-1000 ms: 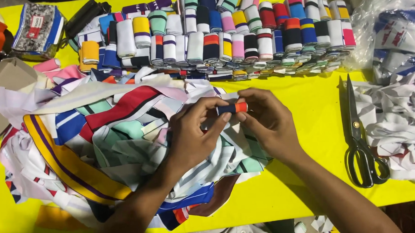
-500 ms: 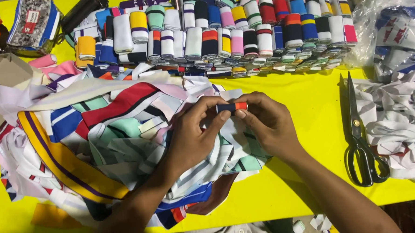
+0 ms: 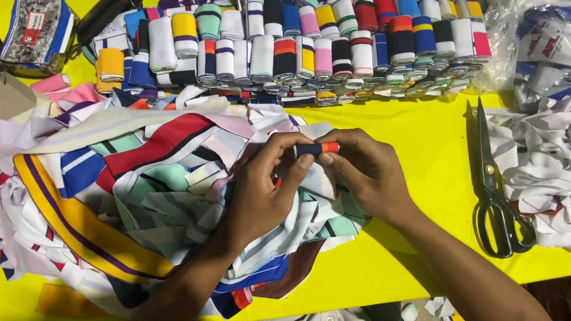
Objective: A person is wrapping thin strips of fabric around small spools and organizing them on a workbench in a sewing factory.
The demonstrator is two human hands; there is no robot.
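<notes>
Left hand: our left hand (image 3: 261, 193) is closed in a pinch, thumb and fingertips gripping the dark blue end of a small rolled strip (image 3: 316, 149).
Right hand: our right hand (image 3: 366, 173) is likewise pinched shut, its fingertips on the orange end of the same roll.
Roll position: the small rolled strip sits between our two hands, raised just above the heap, with the left hand at its left end and the right hand at its right end.
Long axis: it runs left to right, crosswise to both forearms, so each hand holds one end and neither is nearer than the other.
Below the hands: a loose heap of striped fabric strips (image 3: 145, 186) lies under and to the left of our left hand, on the yellow desk (image 3: 425, 129).
Beyond the hands: rows of finished rolls (image 3: 306, 44) stand well past our fingertips.
Right of the right hand: black scissors (image 3: 495, 190) lie apart from it, blades pointing away from us, beside a pile of white scraps (image 3: 549, 162).
</notes>
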